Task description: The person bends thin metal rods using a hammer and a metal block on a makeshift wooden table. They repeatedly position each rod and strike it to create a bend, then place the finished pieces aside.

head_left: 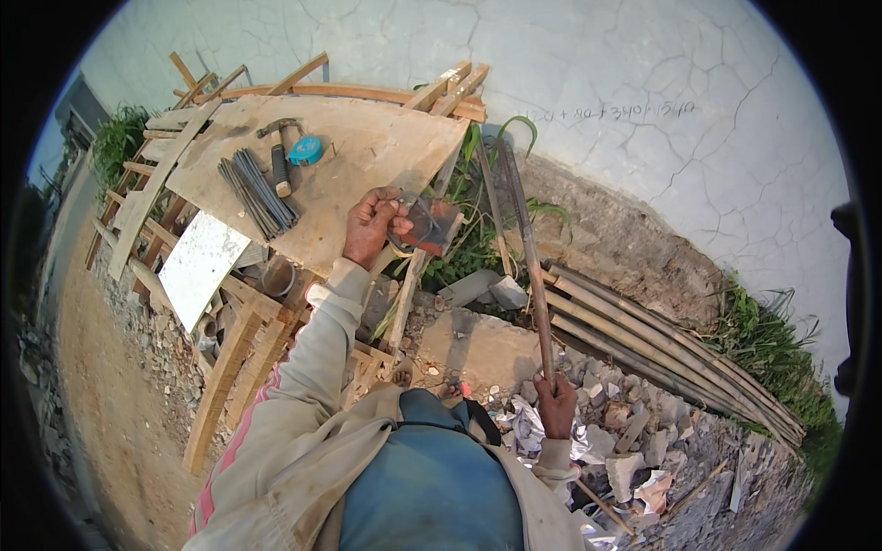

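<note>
My left hand point(375, 220) is closed on a thin, bent dark wire point(413, 209) over a reddish-brown, dark-topped block point(437, 237) at the right edge of a dusty plywood sheet point(386, 138). My right hand point(556, 406), low on the right, grips a long rusty metal bar point(528, 257) that slants up toward the cracked wall. On the plywood lie a bundle of dark short rods point(257, 197), a hammer point(280, 165) with a dark handle and a turquoise tape measure point(305, 151).
Timber planks point(243, 363) and a white panel point(197, 266) are piled left, beside a dirt path point(101, 349). A pale cracked wall point(625, 55) stands behind. Long poles point(671, 358), weeds point(758, 321) and broken rubble point(643, 459) lie right. Concrete chunks point(510, 292) sit near the middle.
</note>
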Motion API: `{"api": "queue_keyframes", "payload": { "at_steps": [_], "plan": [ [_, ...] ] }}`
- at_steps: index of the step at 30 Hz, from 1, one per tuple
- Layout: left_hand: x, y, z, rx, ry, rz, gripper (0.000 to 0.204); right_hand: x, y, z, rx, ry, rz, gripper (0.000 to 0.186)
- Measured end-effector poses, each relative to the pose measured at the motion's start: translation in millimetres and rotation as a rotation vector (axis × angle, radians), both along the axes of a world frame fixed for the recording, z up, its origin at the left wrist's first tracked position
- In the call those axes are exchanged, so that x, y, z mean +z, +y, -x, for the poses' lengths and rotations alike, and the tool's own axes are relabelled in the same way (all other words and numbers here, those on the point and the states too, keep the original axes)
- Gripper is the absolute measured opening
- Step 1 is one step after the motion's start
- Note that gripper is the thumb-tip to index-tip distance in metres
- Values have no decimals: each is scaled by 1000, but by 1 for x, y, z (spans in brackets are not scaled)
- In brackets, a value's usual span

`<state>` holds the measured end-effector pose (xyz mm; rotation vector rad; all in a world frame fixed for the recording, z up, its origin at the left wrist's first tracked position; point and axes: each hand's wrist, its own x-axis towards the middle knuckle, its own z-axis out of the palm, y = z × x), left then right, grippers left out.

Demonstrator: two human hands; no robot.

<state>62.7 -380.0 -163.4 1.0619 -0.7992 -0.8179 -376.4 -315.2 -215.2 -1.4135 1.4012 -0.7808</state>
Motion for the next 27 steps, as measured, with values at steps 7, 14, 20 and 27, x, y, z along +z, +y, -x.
{"api": "queue_keyframes", "payload": {
  "at_steps": [7, 14, 20, 27],
  "plan": [
    [-43, -20, 18, 156, 505, 104, 14, 4, 15, -5, -12, 181, 12, 38],
    [-42, -21, 18, 275, 115, -107, 12, -5, 22, -46, -18, 205, -9, 39],
    [-40, -19, 22, 423, -251, -120, 12, 0, 30, -78, 22, 72, -21, 37],
    [-48, -23, 22, 574, -495, -172, 17, -7, 30, -82, 75, 81, -40, 39]
  ]
}}
